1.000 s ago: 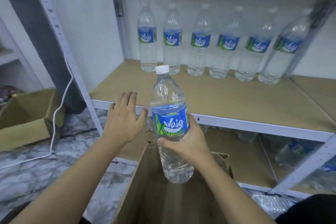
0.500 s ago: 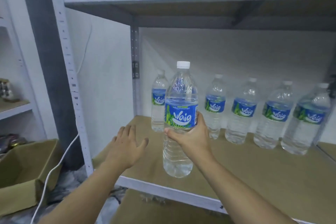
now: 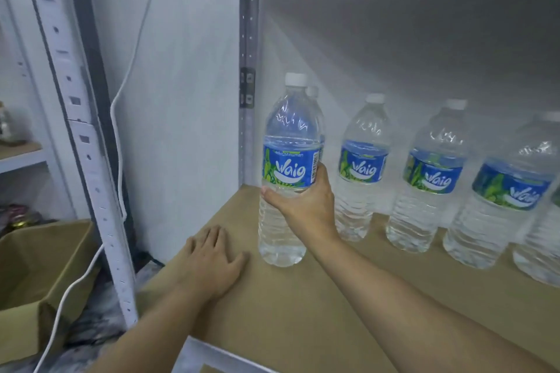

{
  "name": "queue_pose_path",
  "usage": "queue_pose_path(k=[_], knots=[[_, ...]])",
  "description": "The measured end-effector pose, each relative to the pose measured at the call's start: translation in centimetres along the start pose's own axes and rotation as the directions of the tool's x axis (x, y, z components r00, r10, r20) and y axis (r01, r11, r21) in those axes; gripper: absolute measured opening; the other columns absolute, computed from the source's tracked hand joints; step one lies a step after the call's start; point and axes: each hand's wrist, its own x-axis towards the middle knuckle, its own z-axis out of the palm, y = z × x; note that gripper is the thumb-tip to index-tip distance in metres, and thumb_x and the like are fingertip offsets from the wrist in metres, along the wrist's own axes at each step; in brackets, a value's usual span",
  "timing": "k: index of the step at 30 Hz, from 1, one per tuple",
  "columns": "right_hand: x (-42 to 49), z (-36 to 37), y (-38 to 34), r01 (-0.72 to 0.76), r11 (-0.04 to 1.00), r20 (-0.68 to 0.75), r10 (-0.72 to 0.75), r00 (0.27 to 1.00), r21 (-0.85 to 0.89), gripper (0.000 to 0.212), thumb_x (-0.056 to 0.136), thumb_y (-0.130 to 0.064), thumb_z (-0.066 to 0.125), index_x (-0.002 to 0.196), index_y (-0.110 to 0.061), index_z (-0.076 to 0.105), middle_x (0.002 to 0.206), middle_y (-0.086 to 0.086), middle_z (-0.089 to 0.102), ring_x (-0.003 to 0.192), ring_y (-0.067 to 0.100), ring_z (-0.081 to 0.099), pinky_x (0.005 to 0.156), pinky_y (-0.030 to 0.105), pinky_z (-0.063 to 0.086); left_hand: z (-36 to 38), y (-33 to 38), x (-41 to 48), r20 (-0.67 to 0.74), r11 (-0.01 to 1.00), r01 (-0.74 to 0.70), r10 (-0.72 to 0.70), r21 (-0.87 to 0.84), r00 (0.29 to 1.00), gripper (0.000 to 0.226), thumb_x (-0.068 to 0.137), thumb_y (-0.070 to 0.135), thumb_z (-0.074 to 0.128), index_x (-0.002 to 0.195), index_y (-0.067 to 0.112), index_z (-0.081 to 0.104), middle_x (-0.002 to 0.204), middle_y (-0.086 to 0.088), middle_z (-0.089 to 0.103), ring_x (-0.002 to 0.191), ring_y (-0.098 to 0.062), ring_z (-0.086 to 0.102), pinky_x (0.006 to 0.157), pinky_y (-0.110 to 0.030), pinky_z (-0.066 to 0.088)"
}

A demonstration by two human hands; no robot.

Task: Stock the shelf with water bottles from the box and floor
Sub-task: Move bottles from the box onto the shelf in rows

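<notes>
Held bottle (image 3: 288, 172): clear glossy plastic, ribbed lower body, matt white plastic cap, shiny printed label. Bottles in the back row (image 3: 430, 179) same clear plastic, same glossy labels. Shelf board (image 3: 303, 312): matt brown, smooth, looks like fibreboard. Upright post (image 3: 91, 160): painted metal, perforated, satin white. Cardboard box (image 3: 39, 275): dull brown, matt. Cable (image 3: 118, 136): smooth white plastic.

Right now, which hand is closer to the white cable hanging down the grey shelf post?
Left. The left hand lies flat on the shelf near the cable; the right hand is farther right.
</notes>
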Motion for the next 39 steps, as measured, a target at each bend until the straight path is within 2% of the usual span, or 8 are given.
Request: queue_pose_path(k=[8,14,18,24,29,33,36,39], knots=[[2.3,5.5,0.4,0.076,0.996,-0.002,-0.076,0.997,0.053,0.069,0.058,-0.02,0.093,0.113,-0.023,0.051,0.095,-0.019,0.063,0.078,-0.022,0.056,0.067,-0.005,0.037,0.8,-0.4,1.6,-0.018,1.0,-0.01,0.01,0.023,1.0,0.083,0.093,0.065,0.017,0.156,0.012,0.005,0.164,0.003,0.001,0.15,-0.012,-0.007,0.121,-0.042,-0.003],[4.6,9.1,1.1,0.089,0.995,-0.027,-0.088,0.996,0.042,0.073,0.058,-0.022,0.091,0.12,-0.019,0.051,0.105,-0.007,0.065,0.089,0.006,0.061,0.07,-0.002,0.04,1.4,-0.6,1.7,-0.041,1.0,-0.015,0.015,-0.01,0.999,0.085,0.091,0.066,0.015,0.156,0.013,0.005,0.163,0.004,-0.001,0.149,-0.01,-0.009,0.121,-0.041,-0.004],[5.6,10.9,2.6,0.057,0.996,-0.057,-0.053,0.997,0.065,0.076,0.059,-0.021,0.09,0.124,-0.018,0.051,0.11,-0.003,0.064,0.097,0.01,0.061,0.08,0.013,0.044,1.4,-0.7,1.7,-0.053,1.0,-0.026,0.026,-0.009,0.998,0.085,0.091,0.066,0.015,0.156,0.012,0.006,0.164,0.003,0.0,0.149,-0.011,-0.008,0.121,-0.042,-0.004],[5.8,12.2,4.5,0.038,0.993,-0.099,-0.026,0.995,0.114,0.082,0.061,-0.022,0.088,0.131,-0.016,0.047,0.119,-0.001,0.061,0.105,0.012,0.06,0.088,0.018,0.045,1.4,-0.6,1.6,-0.059,0.999,-0.032,0.034,0.02,0.998,0.085,0.091,0.065,0.014,0.156,0.011,0.006,0.164,0.002,-0.001,0.149,-0.011,-0.009,0.121,-0.043,-0.003],[5.8,11.9,4.5,0.014,0.992,-0.051,-0.008,0.999,0.124,0.085,0.062,-0.022,0.09,0.133,-0.017,0.043,0.118,-0.005,0.059,0.1,0.006,0.058,0.08,0.004,0.04,1.2,-0.7,1.5,-0.056,0.999,-0.035,0.037,0.029,0.998,0.085,0.09,0.066,0.013,0.156,0.012,0.007,0.164,0.003,0.0,0.15,-0.011,-0.008,0.121,-0.042,0.0],[4.7,11.4,5.1,-0.118,0.993,0.094,0.119,0.988,-0.018,0.105,0.063,-0.032,0.089,0.146,-0.018,0.026,0.131,-0.006,0.048,0.118,0.011,0.049,0.095,0.021,0.04,1.2,-0.6,1.5,-0.058,0.999,-0.032,0.034,0.024,0.998,0.085,0.09,0.066,0.014,0.155,0.013,0.009,0.164,0.003,0.001,0.15,-0.011,-0.007,0.121,-0.042,0.0],[3.1,11.2,7.1,-0.219,0.962,0.164,0.246,0.955,-0.165,0.103,0.068,-0.031,0.085,0.148,-0.016,0.021,0.138,0.001,0.047,0.128,0.018,0.048,0.097,0.027,0.041,1.2,-0.6,1.5,-0.06,1.0,-0.029,0.029,0.013,0.998,0.084,0.09,0.066,0.016,0.156,0.013,0.009,0.163,0.004,0.002,0.149,-0.01,-0.007,0.121,-0.042,-0.002],[2.6,11.4,8.1,-0.226,0.952,0.16,0.261,0.952,-0.206,0.102,0.073,-0.033,0.083,0.15,-0.013,0.02,0.146,0.005,0.042,0.137,0.022,0.04,0.107,0.031,0.036,1.2,-0.5,1.5,-0.062,1.0,-0.028,0.029,0.009,0.998,0.084,0.091,0.066,0.017,0.156,0.013,0.01,0.163,0.003,0.003,0.149,-0.01,-0.007,0.121,-0.042,-0.002]])
